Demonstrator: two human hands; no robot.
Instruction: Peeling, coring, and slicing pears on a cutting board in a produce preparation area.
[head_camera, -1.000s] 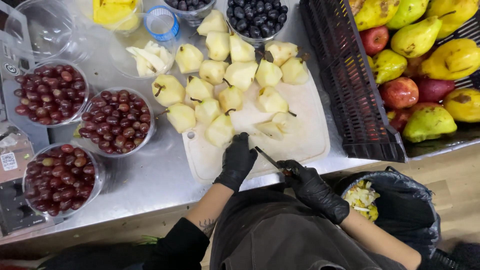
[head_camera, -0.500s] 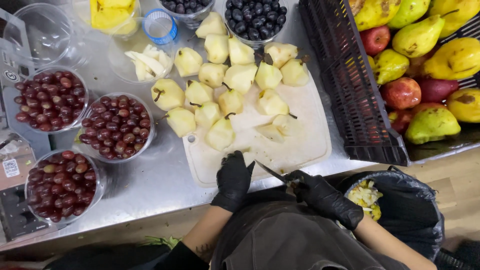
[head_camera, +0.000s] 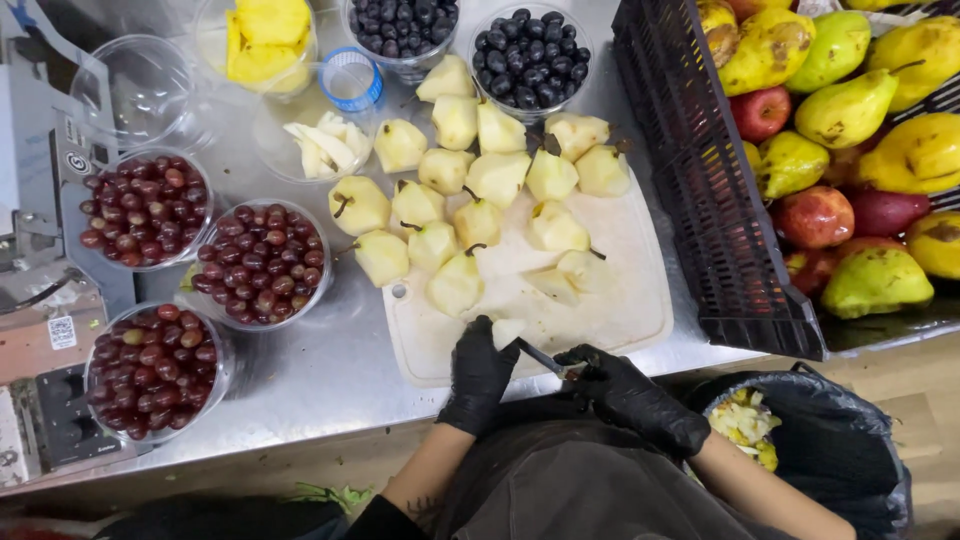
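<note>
Both my hands wear black gloves at the near edge of a white cutting board (head_camera: 640, 310). My left hand (head_camera: 478, 375) grips a pale peeled pear piece (head_camera: 506, 330). My right hand (head_camera: 625, 392) holds a small knife (head_camera: 540, 357) whose blade points left against that piece. Several peeled pears with stems (head_camera: 470, 215) lie on the board and on the steel counter beyond it.
Three clear tubs of red grapes (head_camera: 262, 262) stand at left, tubs of dark berries (head_camera: 530, 60) and yellow fruit (head_camera: 265, 40) at the back. A black crate (head_camera: 700, 200) of whole pears and apples sits at right. A black-lined bin with peelings (head_camera: 810, 440) stands below it.
Both hands have drawn back toward the board's near edge. A pear piece now shows in my left hand with the knife blade against it.
</note>
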